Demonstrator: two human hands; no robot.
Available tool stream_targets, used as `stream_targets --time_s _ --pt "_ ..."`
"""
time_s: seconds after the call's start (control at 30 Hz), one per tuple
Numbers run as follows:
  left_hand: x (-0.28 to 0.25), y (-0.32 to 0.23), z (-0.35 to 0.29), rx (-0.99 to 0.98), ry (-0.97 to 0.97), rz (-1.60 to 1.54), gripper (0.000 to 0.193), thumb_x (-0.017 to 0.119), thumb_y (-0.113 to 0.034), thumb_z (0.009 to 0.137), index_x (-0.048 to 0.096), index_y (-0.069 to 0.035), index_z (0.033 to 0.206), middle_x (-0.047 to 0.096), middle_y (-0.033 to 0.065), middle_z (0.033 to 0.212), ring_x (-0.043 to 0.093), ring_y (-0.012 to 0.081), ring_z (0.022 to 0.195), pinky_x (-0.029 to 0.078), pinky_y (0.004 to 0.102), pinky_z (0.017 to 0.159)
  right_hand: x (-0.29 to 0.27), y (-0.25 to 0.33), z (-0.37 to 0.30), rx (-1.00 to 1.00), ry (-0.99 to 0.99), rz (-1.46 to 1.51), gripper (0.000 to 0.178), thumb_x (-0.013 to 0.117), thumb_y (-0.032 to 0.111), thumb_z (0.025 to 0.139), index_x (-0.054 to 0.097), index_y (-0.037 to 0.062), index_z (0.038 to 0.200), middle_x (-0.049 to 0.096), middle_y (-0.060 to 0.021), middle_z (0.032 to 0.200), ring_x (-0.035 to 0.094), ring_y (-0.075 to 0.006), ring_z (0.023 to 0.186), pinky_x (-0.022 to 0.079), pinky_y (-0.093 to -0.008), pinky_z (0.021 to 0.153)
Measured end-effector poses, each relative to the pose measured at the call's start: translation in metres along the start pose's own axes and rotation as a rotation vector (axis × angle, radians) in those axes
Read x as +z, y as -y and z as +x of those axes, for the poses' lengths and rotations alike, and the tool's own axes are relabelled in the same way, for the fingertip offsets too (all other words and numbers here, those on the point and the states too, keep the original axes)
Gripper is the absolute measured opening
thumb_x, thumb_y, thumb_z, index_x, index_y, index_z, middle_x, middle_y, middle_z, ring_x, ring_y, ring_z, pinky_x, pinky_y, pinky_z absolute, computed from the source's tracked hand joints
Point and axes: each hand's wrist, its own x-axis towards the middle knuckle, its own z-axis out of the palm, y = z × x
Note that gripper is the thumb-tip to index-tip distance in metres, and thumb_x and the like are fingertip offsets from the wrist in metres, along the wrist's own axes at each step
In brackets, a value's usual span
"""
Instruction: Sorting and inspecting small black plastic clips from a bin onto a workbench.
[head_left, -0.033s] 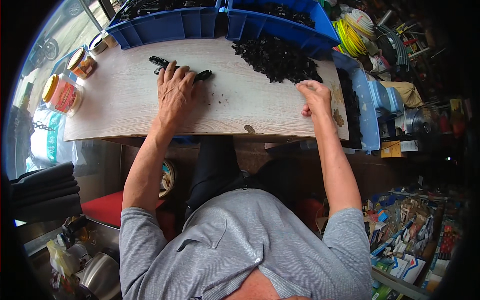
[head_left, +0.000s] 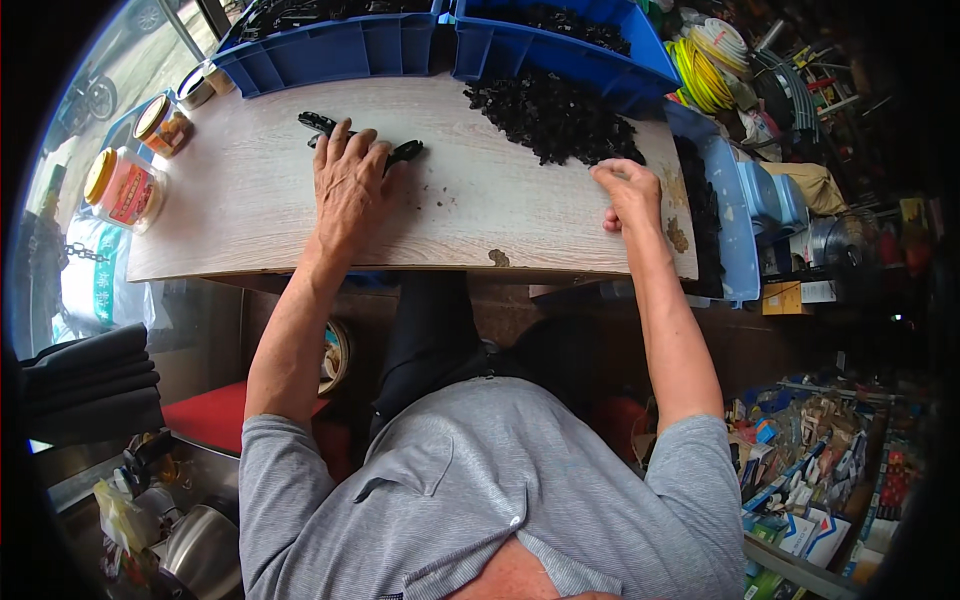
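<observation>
On the left half of the pale wood-grain table [head_left: 240, 215], my left hand [head_left: 348, 175] lies over long, glossy black pieces [head_left: 405, 153], its fingers bent around them. Their ends stick out on both sides of the hand; the middle and my thumb are hidden. My right hand [head_left: 632, 192] is at the near edge of a heap of small black parts [head_left: 555, 118], thumb and forefinger pressed together. Whatever may be between those fingertips is too small to make out. Dark crumbs [head_left: 440, 200] dot the tabletop between my hands.
Two blue bins [head_left: 340, 52] [head_left: 560, 50] with black parts stand along the table's far edge. Lidded plastic jars [head_left: 128, 190] [head_left: 163, 128] are at the left. A lighter blue crate [head_left: 738, 240] adjoins the right edge. Coiled yellow hose [head_left: 697, 78] lies beyond.
The fingers of my left hand have shifted very slightly on the black pieces. My right hand stays in place, still pinched beside the heap.
</observation>
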Motion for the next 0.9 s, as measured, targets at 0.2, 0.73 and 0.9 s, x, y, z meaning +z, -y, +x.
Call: stream_targets --time_s 0.2,0.73,0.9 --pt "-0.012 -0.01 0.001 -0.038 -0.215 -0.152 0.026 0.075 -0.018 0.082 0.069 -0.006 0.105 0.067 0.0111 0.112 0.055 0.0364 0.118 0.042 0.0505 0.101 0.009 0.008 -0.003 -0.04 -0.045 -0.192 0.018 0.074 0.021 0.084 0.072 0.0073 0.096 0.058 -0.0027 0.067 0.047 -0.0099 0.043 0.042 -0.0264 0.038" --pt "0.034 -0.15 0.036 -0.648 0.334 -1.296 0.03 0.066 -0.02 0.086 0.069 0.007 0.098 0.071 0.0192 0.077 0.071 0.0236 0.07 0.056 0.0332 0.067 0.012 -0.007 -0.04 -0.057 0.341 0.104 0.014 0.07 0.016 0.088 0.063 0.0039 0.093 0.054 -0.0009 0.056 0.05 -0.0092 0.041 0.043 -0.0259 0.036" --pt "0.029 -0.139 0.035 -0.751 0.531 -1.53 0.022 0.064 -0.015 0.091 0.067 0.006 0.095 0.068 0.01 0.078 0.064 0.0138 0.067 0.054 0.0274 0.059 0.02 -0.016 -0.049 -0.153 0.433 0.233 0.014 0.069 0.013 0.089 0.063 0.0029 0.095 0.058 -0.0007 0.059 0.05 -0.0084 0.042 0.043 -0.0246 0.039"
